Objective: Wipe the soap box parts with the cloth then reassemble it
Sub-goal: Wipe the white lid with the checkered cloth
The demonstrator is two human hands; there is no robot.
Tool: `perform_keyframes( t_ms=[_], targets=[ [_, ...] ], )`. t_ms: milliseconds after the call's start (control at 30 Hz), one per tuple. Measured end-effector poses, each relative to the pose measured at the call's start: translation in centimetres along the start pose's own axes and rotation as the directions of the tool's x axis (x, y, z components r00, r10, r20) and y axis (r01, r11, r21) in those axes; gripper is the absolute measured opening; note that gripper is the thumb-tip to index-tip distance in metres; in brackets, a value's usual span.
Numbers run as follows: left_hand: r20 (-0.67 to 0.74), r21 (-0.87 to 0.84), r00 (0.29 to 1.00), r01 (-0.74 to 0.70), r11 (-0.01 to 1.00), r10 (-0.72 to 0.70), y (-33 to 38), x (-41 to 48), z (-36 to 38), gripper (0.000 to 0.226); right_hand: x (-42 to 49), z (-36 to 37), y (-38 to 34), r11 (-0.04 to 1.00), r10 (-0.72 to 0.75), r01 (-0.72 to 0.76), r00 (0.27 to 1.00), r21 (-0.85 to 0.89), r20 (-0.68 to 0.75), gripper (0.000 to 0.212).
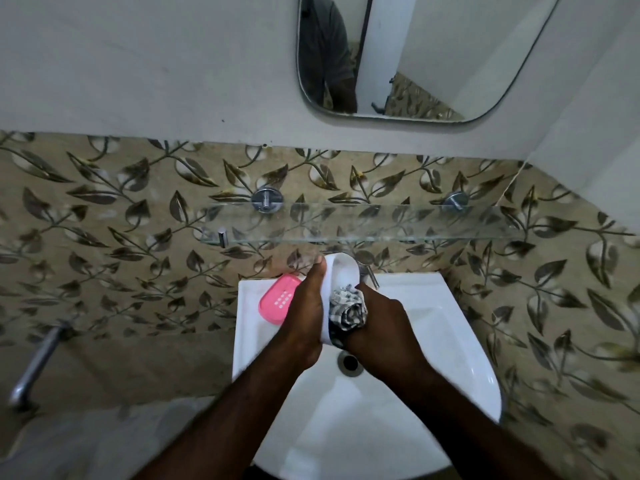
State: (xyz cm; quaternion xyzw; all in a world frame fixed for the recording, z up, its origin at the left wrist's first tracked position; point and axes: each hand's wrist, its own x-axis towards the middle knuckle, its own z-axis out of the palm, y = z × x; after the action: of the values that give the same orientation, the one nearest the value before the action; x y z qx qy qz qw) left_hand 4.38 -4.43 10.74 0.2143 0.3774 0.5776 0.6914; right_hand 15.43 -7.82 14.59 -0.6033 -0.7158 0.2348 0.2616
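My left hand [304, 317] grips the white soap box tray [343, 273] along its left edge, holding it tilted above the sink. A bunched checked cloth [348, 311] is pressed into the tray's hollow, and my right hand [381, 323] holds that cloth. The pink slotted soap box part [277, 301] lies on the back left corner of the white sink [450, 341], just left of my left hand.
A metal tap [369, 271] stands behind the tray at the sink's back rim. The drain [349, 363] sits below my hands. A glass shelf [363, 225] hangs above the sink, a mirror [415, 57] higher up. A metal wall tap [33, 368] sticks out at far left.
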Motion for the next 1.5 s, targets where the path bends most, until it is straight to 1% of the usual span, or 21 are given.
perform_keyframes(
  t_ms=[67, 167, 267, 367, 400, 433, 467, 533, 567, 633, 700, 733, 767, 833, 867, 900, 1133, 1267, 1367, 1400, 1500],
  targets=[
    [0.057, 0.091, 0.998, 0.007, 0.996, -0.012, 0.2, -0.1, -0.1, 0.050, -0.2, 0.0, -0.4, 0.963, 0.085, -0.086, 0.996, 0.256, 0.014, 0.023],
    [0.093, 0.152, 0.996, -0.012, 0.988, -0.002, 0.4, -1.0, 0.2, 0.054, 0.4, -0.2, -1.2, 0.717, 0.175, -0.173, 0.982, 0.676, 0.066, 0.027],
    [0.134, 0.138, 0.985, -0.128, 0.982, 0.109, 0.3, -1.4, 0.7, 0.046, 1.6, -0.6, -1.4, 0.468, 0.254, -0.211, 0.962, 0.858, 0.098, 0.021],
    [0.117, 0.254, 0.971, -0.230, 0.939, 0.206, -0.2, -1.8, 1.0, 0.039, 2.2, -0.5, -1.2, 0.169, 0.326, -0.259, 0.925, 0.951, 0.195, 0.015],
    [0.120, 0.287, 0.968, -0.246, 0.926, 0.220, -0.4, -1.7, 0.8, 0.035, 2.0, -0.3, -1.1, 0.111, 0.319, -0.266, 0.922, 0.958, 0.219, 0.013],
    [0.126, 0.311, 0.968, -0.248, 0.917, 0.219, -0.4, -1.7, 0.6, 0.033, 1.7, 0.0, -0.8, 0.112, 0.305, -0.264, 0.927, 0.958, 0.220, 0.013],
    [0.125, 0.332, 0.970, -0.241, 0.912, 0.211, -0.3, -1.7, 0.3, 0.034, 1.2, 0.2, -0.4, 0.184, 0.274, -0.249, 0.942, 0.951, 0.194, 0.012],
    [0.088, 0.337, 0.975, -0.222, 0.915, 0.204, 0.2, -1.4, -0.1, 0.039, 0.0, 0.5, 0.3, 0.443, 0.140, -0.182, 0.981, 0.878, 0.132, 0.011],
    [0.068, 0.331, 0.973, -0.231, 0.915, 0.221, 0.4, -1.3, -0.1, 0.037, -0.6, 0.6, 0.5, 0.534, 0.057, -0.151, 0.988, 0.832, 0.143, 0.011],
    [0.036, 0.337, 0.969, -0.243, 0.910, 0.245, 0.6, -1.1, 0.0, 0.029, -1.0, 0.8, 1.1, 0.624, -0.042, -0.121, 0.981, 0.772, 0.187, 0.015],
    [0.007, 0.321, 0.974, -0.217, 0.922, 0.226, 0.6, -1.2, 0.0, 0.025, -0.9, 0.9, 1.3, 0.691, -0.019, -0.079, 0.992, 0.718, 0.128, 0.015],
    [0.003, 0.315, 0.977, -0.202, 0.927, 0.212, 0.5, -1.2, -0.1, 0.026, -0.8, 1.0, 1.4, 0.687, 0.023, -0.059, 0.998, 0.724, 0.060, 0.015],
    [0.001, 0.313, 0.979, -0.194, 0.930, 0.204, 0.5, -1.2, 0.0, 0.032, -0.6, 1.1, 1.5, 0.613, 0.084, -0.071, 0.996, 0.787, 0.025, 0.016],
    [-0.004, 0.320, 0.978, -0.196, 0.927, 0.208, 0.6, -1.3, 0.1, 0.053, -0.4, 1.3, 1.5, 0.348, 0.160, -0.138, 0.983, 0.927, 0.086, 0.018],
    [-0.007, 0.316, 0.979, -0.192, 0.929, 0.205, 0.7, -1.4, 0.1, 0.062, -0.3, 1.3, 1.6, 0.257, 0.167, -0.166, 0.978, 0.952, 0.125, 0.026],
    [-0.002, 0.313, 0.981, -0.182, 0.932, 0.192, 0.9, -1.4, 0.2, 0.066, -0.2, 1.3, 1.6, 0.222, 0.165, -0.181, 0.975, 0.958, 0.146, 0.031],
    [0.099, 0.337, 0.984, -0.175, 0.925, 0.150, 1.0, -1.7, 0.0, 0.058, 1.2, 0.4, 1.7, 0.237, 0.169, -0.188, 0.974, 0.953, 0.150, 0.043],
    [0.165, 0.273, 0.986, -0.078, 0.959, 0.033, 1.7, -1.4, -1.1, 0.068, 1.9, 0.2, 2.4, 0.277, 0.153, -0.156, 0.981, 0.948, 0.116, 0.029],
    [0.161, 0.216, 0.987, -0.052, 0.975, 0.017, 2.4, -1.2, -2.6, 0.069, 2.5, -0.6, 3.5, 0.289, 0.140, -0.178, 0.980, 0.941, 0.142, 0.047],
    [0.158, 0.195, 0.987, -0.047, 0.980, 0.016, 2.6, -1.2, -3.0, 0.065, 2.6, -0.8, 3.8, 0.313, 0.123, -0.185, 0.981, 0.932, 0.153, 0.048],
    [0.161, 0.174, 0.987, -0.050, 0.983, 0.021, 2.6, -1.2, -3.7, 0.040, 2.7, -1.1, 4.4, 0.393, 0.090, -0.177, 0.984, 0.902, 0.154, 0.025]
  ],
)
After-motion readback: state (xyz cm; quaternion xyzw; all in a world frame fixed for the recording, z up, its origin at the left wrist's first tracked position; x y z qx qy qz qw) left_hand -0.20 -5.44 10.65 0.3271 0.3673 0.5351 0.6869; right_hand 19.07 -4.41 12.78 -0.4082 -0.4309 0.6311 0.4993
